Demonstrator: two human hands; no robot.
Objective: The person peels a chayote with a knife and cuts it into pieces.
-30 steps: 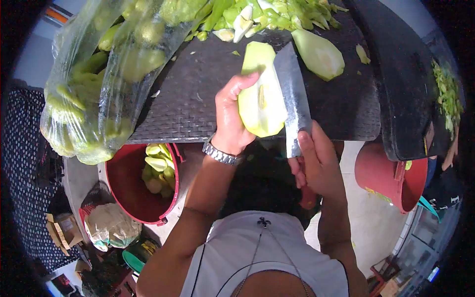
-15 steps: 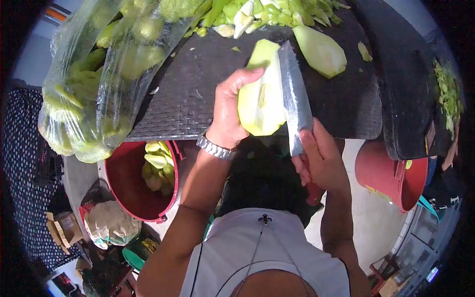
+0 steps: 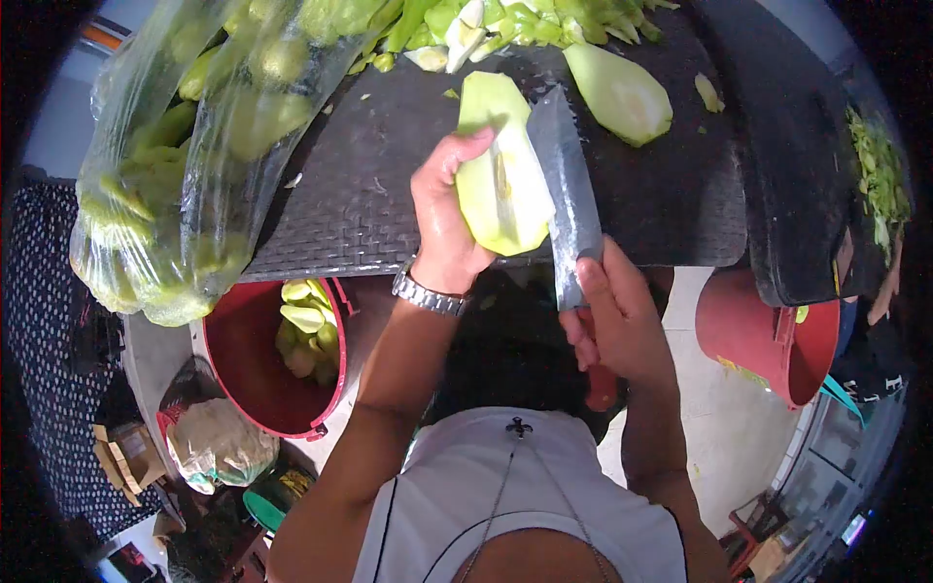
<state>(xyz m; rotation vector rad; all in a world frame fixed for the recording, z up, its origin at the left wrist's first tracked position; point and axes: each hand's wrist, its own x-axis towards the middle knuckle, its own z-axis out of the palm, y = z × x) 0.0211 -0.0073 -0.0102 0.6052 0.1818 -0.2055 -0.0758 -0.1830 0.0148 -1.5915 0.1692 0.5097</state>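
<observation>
My left hand [image 3: 450,204], with a metal watch on its wrist, grips a halved, peeled pale green chayote [image 3: 486,175]. Its white cut face, with a narrow seed hollow, is turned to the right. In my right hand [image 3: 617,311] is a large knife [image 3: 567,180] with a red handle, its broad blade pointing away from me along the right edge of the half. Another peeled chayote piece [image 3: 619,94] lies on the dark woven tabletop [image 3: 379,219], beyond the blade. A heap of cut green pieces [image 3: 530,29] spreads across the far side.
A clear plastic bag [image 3: 194,165] of whole chayotes hangs over the table's left edge. Below it stands a red bucket [image 3: 253,360] with peeled pieces inside. A second red bucket [image 3: 743,325] is at the right, under a black chair-like surface [image 3: 792,165]. Green peelings [image 3: 878,180] lie farther right.
Both hands have shifted slightly left, with the chayote half and the knife. The blade has come a little away from the half's upper part.
</observation>
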